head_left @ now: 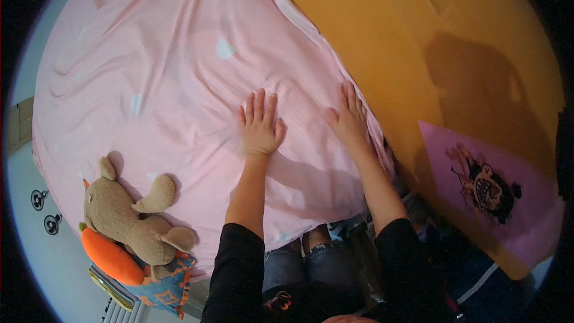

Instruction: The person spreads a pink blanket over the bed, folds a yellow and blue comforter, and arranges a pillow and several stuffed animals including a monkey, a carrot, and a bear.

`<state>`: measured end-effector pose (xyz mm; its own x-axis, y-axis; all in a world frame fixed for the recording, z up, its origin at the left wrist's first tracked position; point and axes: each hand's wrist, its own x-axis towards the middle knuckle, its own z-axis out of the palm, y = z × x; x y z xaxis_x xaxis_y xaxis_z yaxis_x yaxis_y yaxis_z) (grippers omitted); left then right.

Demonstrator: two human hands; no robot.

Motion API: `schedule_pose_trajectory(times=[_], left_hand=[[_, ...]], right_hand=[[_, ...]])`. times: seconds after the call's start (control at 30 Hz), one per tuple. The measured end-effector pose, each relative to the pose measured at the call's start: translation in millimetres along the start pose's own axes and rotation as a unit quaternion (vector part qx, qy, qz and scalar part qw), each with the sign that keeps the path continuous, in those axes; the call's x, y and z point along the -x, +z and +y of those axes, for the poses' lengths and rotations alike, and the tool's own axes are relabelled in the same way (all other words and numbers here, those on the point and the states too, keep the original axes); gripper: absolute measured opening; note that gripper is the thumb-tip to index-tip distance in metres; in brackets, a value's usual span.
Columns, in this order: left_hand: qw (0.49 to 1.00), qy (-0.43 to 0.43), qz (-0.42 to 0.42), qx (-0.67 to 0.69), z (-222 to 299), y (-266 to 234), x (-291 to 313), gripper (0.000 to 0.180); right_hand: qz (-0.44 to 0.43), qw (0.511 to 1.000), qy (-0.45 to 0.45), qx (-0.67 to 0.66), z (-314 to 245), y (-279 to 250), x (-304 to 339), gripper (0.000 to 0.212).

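Note:
A pink sheet (179,54) with pale heart-like spots lies spread in front of me, wrinkled toward its far left. My left hand (260,127) rests palm down near its middle, fingers extended and spread. Close to the sheet's right edge, my right hand (349,117) also lies flat on the cloth with its fingers stretched out. Neither hand grips anything. What lies under the sheet is hidden.
An orange-yellow surface (382,36) borders the sheet on the right, bearing a purple picture sheet (532,185). At the lower left lie a tan plush toy (113,209), an orange carrot-shaped plush (110,257) and a blue-and-orange patterned cushion (164,287).

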<state>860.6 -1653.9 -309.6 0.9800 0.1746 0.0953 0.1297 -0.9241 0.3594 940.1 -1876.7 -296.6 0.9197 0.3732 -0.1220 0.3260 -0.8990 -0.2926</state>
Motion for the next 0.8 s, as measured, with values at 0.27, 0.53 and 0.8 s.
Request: schedule_pose_trajectory(times=[0.27,0.53,0.8], left_hand=[[0.999,0.002,-0.01,-0.034,40,-7,15,0.061],[0.955,0.182,-0.226,0.06,129,5,148,0.064],[0.947,0.193,-0.249,0.055,139,1,152,0.068]], right_hand=[[0.053,0.998,0.001,-0.043,34,-7,44,0.07],[0.028,0.999,0.02,-0.028,37,-4,118,0.067],[0.048,0.991,0.119,-0.042,72,-5,142,0.06]])
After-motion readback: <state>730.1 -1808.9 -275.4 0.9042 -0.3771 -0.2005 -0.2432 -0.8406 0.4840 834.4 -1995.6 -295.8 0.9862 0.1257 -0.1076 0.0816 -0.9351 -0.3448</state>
